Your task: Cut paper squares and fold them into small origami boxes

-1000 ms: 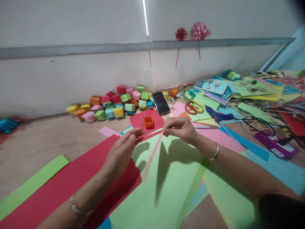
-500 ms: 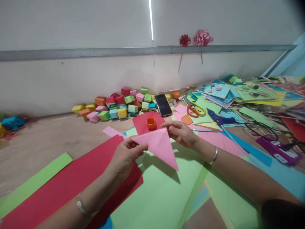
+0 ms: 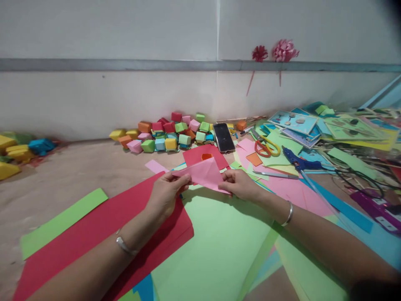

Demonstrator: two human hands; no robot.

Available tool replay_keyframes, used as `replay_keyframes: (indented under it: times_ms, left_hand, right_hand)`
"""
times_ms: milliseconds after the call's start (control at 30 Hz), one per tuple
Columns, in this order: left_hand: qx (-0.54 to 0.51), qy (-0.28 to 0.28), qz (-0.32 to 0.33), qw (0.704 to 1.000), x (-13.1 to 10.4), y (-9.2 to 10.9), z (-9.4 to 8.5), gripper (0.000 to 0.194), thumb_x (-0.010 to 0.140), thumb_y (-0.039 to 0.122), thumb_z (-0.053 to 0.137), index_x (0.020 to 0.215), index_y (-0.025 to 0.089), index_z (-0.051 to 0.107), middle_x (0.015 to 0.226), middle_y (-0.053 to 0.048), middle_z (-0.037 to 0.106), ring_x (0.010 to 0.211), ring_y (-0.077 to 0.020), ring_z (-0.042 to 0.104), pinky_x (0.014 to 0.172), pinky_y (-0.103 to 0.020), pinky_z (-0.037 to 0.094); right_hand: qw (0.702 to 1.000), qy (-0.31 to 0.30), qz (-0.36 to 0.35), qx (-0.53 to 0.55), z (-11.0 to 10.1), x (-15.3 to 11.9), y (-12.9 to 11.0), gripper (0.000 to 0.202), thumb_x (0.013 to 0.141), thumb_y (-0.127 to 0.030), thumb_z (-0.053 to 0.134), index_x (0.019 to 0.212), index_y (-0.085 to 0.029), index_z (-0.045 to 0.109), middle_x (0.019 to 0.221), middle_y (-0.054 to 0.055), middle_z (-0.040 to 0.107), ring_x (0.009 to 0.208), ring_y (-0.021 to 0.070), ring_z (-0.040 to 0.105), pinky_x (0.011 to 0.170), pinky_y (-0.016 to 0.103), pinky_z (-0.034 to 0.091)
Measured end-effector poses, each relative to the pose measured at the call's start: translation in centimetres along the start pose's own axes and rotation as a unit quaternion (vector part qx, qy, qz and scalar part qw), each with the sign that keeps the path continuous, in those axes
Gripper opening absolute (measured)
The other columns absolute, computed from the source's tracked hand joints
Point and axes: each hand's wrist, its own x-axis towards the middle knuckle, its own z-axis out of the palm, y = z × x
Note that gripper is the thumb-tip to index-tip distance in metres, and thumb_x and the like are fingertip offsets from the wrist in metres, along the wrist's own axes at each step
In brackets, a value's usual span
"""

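Observation:
A pink folded paper triangle (image 3: pixel 204 173) is held up between both hands, its peak pointing away. My left hand (image 3: pixel 171 190) pinches its left corner between thumb and fingers. At the right corner, my right hand (image 3: pixel 236 184) grips the paper with curled fingers. Just behind the triangle lies a red paper square (image 3: pixel 219 155), with an orange folded piece (image 3: pixel 207 156) on it, partly hidden by the pink paper. Large light green sheets (image 3: pixel 216 238) lie below the hands, and a long red sheet (image 3: pixel 103 234) is under my left forearm.
Small coloured paper boxes (image 3: pixel 171 144) are piled by the wall, beside a phone (image 3: pixel 223 138). To the right are scissors (image 3: pixel 267 147), a blue glue gun (image 3: pixel 300 162), a purple power strip (image 3: pixel 374 209) and stacked cards (image 3: pixel 294 121). More folded paper pieces (image 3: pixel 20 152) lie far left.
My right hand has come down to the triangle's right corner and taken hold of it. The triangle now lies flatter and closer to level. The whole view has shifted slightly left.

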Motion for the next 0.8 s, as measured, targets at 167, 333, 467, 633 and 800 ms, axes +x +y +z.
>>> replay_keyframes:
  times_ms: [167, 333, 467, 633, 800]
  left_hand:
    - [-0.011, -0.027, -0.014, 0.999, -0.4, 0.0, 0.6, 0.035, 0.046, 0.037, 0.085, 0.066, 0.017, 0.064, 0.064, 0.000, 0.065, 0.060, -0.0116, 0.058, 0.057, -0.023, 0.047]
    - [0.061, -0.115, -0.032, 0.991, -2.5, -0.9, 1.5, 0.031, 0.052, 0.035, 0.085, 0.057, 0.015, 0.062, 0.049, 0.001, 0.055, 0.047, -0.0108, 0.047, 0.045, -0.023, 0.037]
    - [0.103, -0.104, 0.007, 0.989, -2.2, -0.8, 1.2, 0.033, 0.060, 0.042, 0.080, 0.050, 0.017, 0.060, 0.046, 0.002, 0.051, 0.046, -0.0097, 0.042, 0.044, -0.023, 0.032]
    - [0.114, -0.081, 0.054, 0.989, -0.3, 0.5, 0.0, 0.026, 0.058, 0.037, 0.080, 0.049, 0.017, 0.068, 0.041, 0.003, 0.046, 0.043, -0.0086, 0.037, 0.043, -0.023, 0.028]
    - [0.063, 0.029, 0.102, 0.992, 3.1, 1.9, -2.2, 0.031, 0.054, 0.038, 0.083, 0.050, 0.017, 0.061, 0.042, 0.006, 0.044, 0.041, -0.0051, 0.032, 0.041, -0.020, 0.021]
  right_hand:
    - [1.000, 0.003, -0.012, 0.010, 0.4, -0.2, -0.1, 0.013, 0.071, -0.024, 0.065, 0.065, -0.018, 0.055, 0.048, -0.006, 0.055, 0.043, 0.0083, 0.050, 0.043, 0.019, 0.034]
    - [0.998, -0.038, -0.032, 0.029, 1.6, -1.4, -0.6, 0.016, 0.073, -0.027, 0.066, 0.065, -0.018, 0.055, 0.052, -0.006, 0.053, 0.046, 0.0080, 0.049, 0.045, 0.020, 0.034]
    - [0.998, -0.063, -0.004, 0.025, 1.7, -1.5, -0.7, 0.018, 0.072, -0.028, 0.066, 0.064, -0.018, 0.054, 0.050, -0.006, 0.052, 0.043, 0.0071, 0.046, 0.043, 0.019, 0.031]
    - [0.996, -0.067, 0.020, 0.056, 0.7, -0.8, -0.6, 0.020, 0.069, -0.030, 0.070, 0.068, -0.017, 0.056, 0.051, -0.005, 0.057, 0.042, 0.0060, 0.045, 0.043, 0.019, 0.033]
    - [0.998, -0.036, 0.027, 0.037, -0.7, -0.6, -0.3, 0.018, 0.068, -0.028, 0.072, 0.067, -0.016, 0.058, 0.050, -0.004, 0.057, 0.042, 0.0057, 0.046, 0.041, 0.018, 0.032]
